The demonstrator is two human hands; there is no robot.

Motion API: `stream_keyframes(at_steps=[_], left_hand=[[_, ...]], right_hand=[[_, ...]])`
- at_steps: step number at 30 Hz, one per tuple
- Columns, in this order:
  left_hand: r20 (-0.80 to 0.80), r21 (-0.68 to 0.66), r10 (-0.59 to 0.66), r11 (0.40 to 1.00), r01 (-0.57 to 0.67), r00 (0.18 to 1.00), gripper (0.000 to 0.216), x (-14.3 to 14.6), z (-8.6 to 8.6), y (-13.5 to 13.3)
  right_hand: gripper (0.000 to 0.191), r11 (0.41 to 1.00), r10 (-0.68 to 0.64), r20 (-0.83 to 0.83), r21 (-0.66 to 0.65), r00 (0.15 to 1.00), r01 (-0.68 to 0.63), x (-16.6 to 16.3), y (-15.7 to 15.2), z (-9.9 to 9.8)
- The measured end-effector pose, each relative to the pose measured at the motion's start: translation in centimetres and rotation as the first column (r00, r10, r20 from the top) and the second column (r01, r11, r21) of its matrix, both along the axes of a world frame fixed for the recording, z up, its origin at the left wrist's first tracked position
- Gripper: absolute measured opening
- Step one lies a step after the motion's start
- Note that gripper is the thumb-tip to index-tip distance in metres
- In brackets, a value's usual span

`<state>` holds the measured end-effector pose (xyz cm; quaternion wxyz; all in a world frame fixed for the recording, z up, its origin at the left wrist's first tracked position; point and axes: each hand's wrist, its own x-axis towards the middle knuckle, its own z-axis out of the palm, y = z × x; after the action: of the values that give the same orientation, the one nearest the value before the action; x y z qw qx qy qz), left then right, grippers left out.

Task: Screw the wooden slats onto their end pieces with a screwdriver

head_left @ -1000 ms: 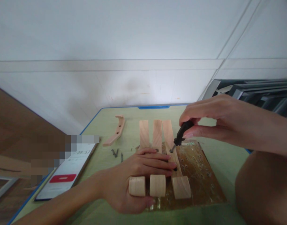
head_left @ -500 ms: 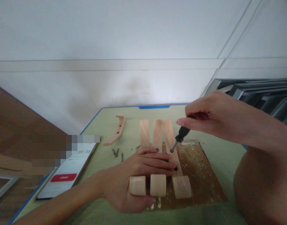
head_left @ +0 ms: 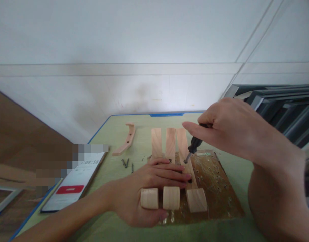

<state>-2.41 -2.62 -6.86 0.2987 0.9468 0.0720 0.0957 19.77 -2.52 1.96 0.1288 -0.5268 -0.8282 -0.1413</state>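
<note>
Three pale wooden hooks (head_left: 156,143) lie side by side, their upturned ends towards me. My left hand (head_left: 144,185) rests across them, fingers stretched flat over the strips and thumb below the raised ends. Its fingertips reach the right-hand hook (head_left: 181,141). My right hand (head_left: 222,129) is closed round the black handle of a screwdriver (head_left: 195,144), thumb stretched out along the top. The tilted screwdriver's tip meets a dark screw (head_left: 185,162) in the right-hand hook. Nearer me on that hook is a second dark hole or screw (head_left: 190,180), partly behind a fingertip.
Beneath the hooks lies a scuffed brown board (head_left: 215,185) with several small holes. Another wooden hook (head_left: 129,139) and several loose screws (head_left: 125,163) are on the green tabletop (head_left: 99,188). A phone (head_left: 73,185) lies at the left. Dark frames (head_left: 283,104) stack at the right.
My right hand has turned about the screwdriver, its wrist shifting left and the thumb moving left. The screwdriver tip stays on the same screw. My left hand holds its place.
</note>
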Motion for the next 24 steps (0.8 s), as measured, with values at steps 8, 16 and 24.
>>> stream_keyframes(at_steps=[8,16,24], left_hand=[[-0.007,0.002,0.008,1.0,-0.008,1.0,0.063,-0.1,0.0,-0.1],[-0.011,0.002,0.007,1.0,-0.007,1.0,0.064,-0.1,0.1,-0.1],[-0.005,-0.02,0.008,1.0,-0.008,1.0,0.062,-0.2,0.0,-0.1]], right_hand=[[0.052,0.988,0.116,0.004,-0.1,0.993,-0.115,0.3,-0.1,0.4],[0.058,0.975,0.174,-0.006,-0.14,0.985,-0.173,0.9,-0.6,0.7],[0.055,0.972,0.189,0.002,-0.143,0.982,-0.187,1.4,-0.4,0.7]])
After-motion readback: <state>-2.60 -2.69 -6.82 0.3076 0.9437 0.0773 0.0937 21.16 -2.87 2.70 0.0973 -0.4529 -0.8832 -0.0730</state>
